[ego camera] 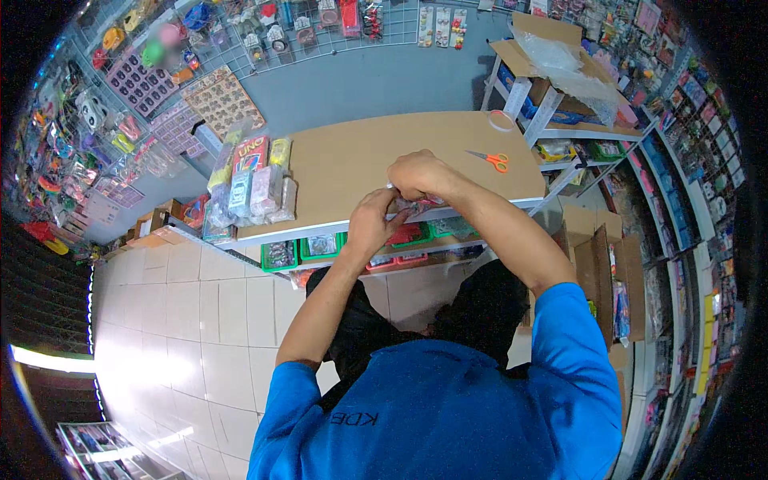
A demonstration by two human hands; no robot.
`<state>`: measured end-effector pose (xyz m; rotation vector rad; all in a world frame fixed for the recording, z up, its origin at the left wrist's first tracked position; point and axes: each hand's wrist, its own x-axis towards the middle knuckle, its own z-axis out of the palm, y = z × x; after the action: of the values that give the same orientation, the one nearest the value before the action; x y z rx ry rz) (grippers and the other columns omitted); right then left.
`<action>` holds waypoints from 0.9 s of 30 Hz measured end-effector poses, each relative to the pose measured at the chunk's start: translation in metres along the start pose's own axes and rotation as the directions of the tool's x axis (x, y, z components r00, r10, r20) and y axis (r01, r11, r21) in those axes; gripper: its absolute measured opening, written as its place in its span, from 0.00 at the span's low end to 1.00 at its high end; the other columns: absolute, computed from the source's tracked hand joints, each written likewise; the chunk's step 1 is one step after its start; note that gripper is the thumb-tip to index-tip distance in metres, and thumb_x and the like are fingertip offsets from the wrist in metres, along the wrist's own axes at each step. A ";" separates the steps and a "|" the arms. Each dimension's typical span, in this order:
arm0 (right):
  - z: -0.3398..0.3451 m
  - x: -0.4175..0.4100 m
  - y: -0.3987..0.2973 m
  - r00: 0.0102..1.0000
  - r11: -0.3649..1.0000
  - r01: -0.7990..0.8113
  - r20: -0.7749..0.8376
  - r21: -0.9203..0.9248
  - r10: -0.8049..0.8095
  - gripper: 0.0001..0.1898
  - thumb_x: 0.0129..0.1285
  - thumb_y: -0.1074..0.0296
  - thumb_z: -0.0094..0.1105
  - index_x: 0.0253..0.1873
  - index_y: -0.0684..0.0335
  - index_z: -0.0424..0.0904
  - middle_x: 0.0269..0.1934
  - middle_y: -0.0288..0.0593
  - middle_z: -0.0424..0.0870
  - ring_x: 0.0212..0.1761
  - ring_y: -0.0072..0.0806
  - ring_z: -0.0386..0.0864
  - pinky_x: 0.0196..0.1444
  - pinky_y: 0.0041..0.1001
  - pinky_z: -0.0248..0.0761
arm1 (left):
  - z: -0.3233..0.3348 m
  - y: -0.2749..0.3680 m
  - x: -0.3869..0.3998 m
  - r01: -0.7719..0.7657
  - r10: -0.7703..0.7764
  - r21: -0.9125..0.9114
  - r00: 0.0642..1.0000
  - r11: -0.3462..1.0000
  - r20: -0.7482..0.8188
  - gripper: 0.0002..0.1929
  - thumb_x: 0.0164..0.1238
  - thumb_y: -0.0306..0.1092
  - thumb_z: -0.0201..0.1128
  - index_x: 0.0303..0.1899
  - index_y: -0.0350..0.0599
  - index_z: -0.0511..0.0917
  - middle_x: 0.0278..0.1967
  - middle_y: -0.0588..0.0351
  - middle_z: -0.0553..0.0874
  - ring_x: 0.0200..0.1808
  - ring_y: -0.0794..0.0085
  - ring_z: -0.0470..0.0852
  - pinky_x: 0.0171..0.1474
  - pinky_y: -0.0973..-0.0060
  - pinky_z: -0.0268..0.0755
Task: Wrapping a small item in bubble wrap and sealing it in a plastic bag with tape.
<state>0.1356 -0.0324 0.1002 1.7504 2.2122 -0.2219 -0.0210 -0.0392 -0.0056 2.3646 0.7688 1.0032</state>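
Note:
At the front edge of a brown-topped workbench (342, 162), both my hands meet around a small, clear plastic-wrapped packet (414, 207) with pink and red parts. My left hand (371, 221) grips its left side from below. Bent over its top, my right hand (419, 174) pinches the wrapping with curled fingers. What the packet contains is mostly hidden by my hands. To the right lie orange-handled scissors (497, 162), blades pointing left. A roll of tape (501, 120) rests near the back right corner.
Stacked plastic-wrapped goods (258, 186) occupy the bench's left end, a red card-game pack among them. Green baskets (279, 255) line the shelf below. An open carton (543, 60) with bubble wrap sits on the right rack; another open cardboard box (591, 276) stands to my right.

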 end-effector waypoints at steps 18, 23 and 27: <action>0.001 -0.023 0.060 0.998 0.835 0.069 -0.041 0.545 -0.056 0.12 0.58 0.60 0.70 0.43 0.60 0.88 0.37 0.47 0.90 0.38 0.43 0.87 0.44 0.39 0.80 | 0.003 -0.006 -0.001 -0.161 0.160 0.182 0.987 0.970 0.025 0.14 0.65 0.41 0.70 0.43 0.41 0.86 0.53 0.45 0.88 0.56 0.53 0.85 0.60 0.60 0.77; 0.014 -0.035 0.069 0.974 0.949 0.066 -0.228 0.308 0.007 0.11 0.60 0.60 0.67 0.44 0.54 0.90 0.39 0.46 0.91 0.42 0.44 0.88 0.48 0.41 0.80 | -0.002 -0.003 0.002 -0.155 0.140 0.188 0.986 0.970 0.092 0.15 0.68 0.42 0.69 0.47 0.41 0.86 0.57 0.45 0.86 0.58 0.50 0.84 0.63 0.59 0.76; 0.013 -0.036 0.056 0.977 0.963 -0.014 -0.203 0.269 0.071 0.11 0.56 0.65 0.65 0.43 0.54 0.91 0.43 0.50 0.90 0.50 0.46 0.87 0.51 0.44 0.80 | -0.002 -0.004 0.002 -0.160 0.140 0.241 0.985 0.957 0.099 0.15 0.68 0.43 0.68 0.47 0.42 0.86 0.55 0.46 0.86 0.56 0.52 0.85 0.61 0.60 0.77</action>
<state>0.1995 -0.0561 0.1045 2.0464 2.3820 -0.3533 -0.0228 -0.0352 -0.0058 2.6966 0.7290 0.9086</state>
